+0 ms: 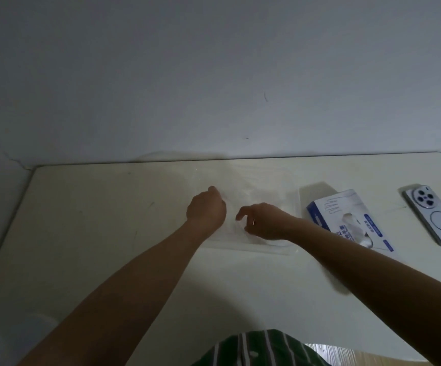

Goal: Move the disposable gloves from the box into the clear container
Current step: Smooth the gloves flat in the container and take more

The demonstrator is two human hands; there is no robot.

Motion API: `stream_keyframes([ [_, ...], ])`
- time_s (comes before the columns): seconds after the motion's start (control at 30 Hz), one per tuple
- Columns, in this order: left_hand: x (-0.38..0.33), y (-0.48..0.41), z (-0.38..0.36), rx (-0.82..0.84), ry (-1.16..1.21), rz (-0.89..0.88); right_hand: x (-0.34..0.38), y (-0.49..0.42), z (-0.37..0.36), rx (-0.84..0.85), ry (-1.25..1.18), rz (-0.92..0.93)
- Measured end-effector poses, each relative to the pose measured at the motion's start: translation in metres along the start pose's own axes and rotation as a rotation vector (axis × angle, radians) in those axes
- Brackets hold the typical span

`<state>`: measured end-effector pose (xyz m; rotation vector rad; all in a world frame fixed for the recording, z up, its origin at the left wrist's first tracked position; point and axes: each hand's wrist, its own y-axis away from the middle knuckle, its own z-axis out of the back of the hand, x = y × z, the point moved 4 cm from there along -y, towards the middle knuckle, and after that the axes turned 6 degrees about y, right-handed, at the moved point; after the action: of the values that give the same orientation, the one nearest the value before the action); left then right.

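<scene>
Where clear container (266, 191) lies flat on counter (108, 220), we curl left hand (206, 208) fingers onto its film; right hand (264, 220) fingers hooked over it, grip we cannot tell. Gloves (356, 228) sit in box (327, 207), just beside right wrist.

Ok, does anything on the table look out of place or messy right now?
Nothing spilled or damaged. The glove box lies at a slant, clear gloves bulging from its opening, and a phone lies face down beside it.
</scene>
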<state>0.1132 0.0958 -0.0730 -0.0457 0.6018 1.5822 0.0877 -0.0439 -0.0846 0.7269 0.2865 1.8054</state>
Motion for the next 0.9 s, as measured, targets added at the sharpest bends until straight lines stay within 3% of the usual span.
stream_keyframes([
  [0.17, 0.002, -0.003, -0.003, 0.107, -0.01, 0.033, -0.001, -0.007, -0.015, 0.093, -0.031, -0.035],
  [0.23, -0.001, 0.001, 0.003, -0.033, -0.058, -0.056, -0.004, -0.007, -0.019, 0.125, -0.011, -0.047],
  [0.33, -0.017, 0.01, 0.016, -0.371, -0.179, -0.381, -0.004, -0.009, -0.024, 0.155, 0.019, -0.043],
  [0.37, -0.025, 0.013, 0.017, -0.409, -0.158, -0.48, -0.005, -0.01, -0.025, 0.156, 0.021, -0.045],
  [0.43, -0.035, 0.015, 0.013, -0.255, -0.102, -0.542, -0.005, -0.013, -0.026, 0.153, 0.014, -0.045],
  [0.57, -0.019, 0.003, -0.024, 0.215, -0.199, -0.274, -0.004, -0.012, -0.023, 0.173, 0.033, -0.034],
  [0.77, 0.007, -0.012, -0.049, 0.399, -0.167, -0.098, 0.0, -0.011, 0.001, -0.068, -0.064, 0.066],
  [0.9, 0.011, -0.015, -0.058, 0.41, -0.214, -0.087, -0.001, -0.009, -0.021, 0.335, 0.17, 0.042],
])
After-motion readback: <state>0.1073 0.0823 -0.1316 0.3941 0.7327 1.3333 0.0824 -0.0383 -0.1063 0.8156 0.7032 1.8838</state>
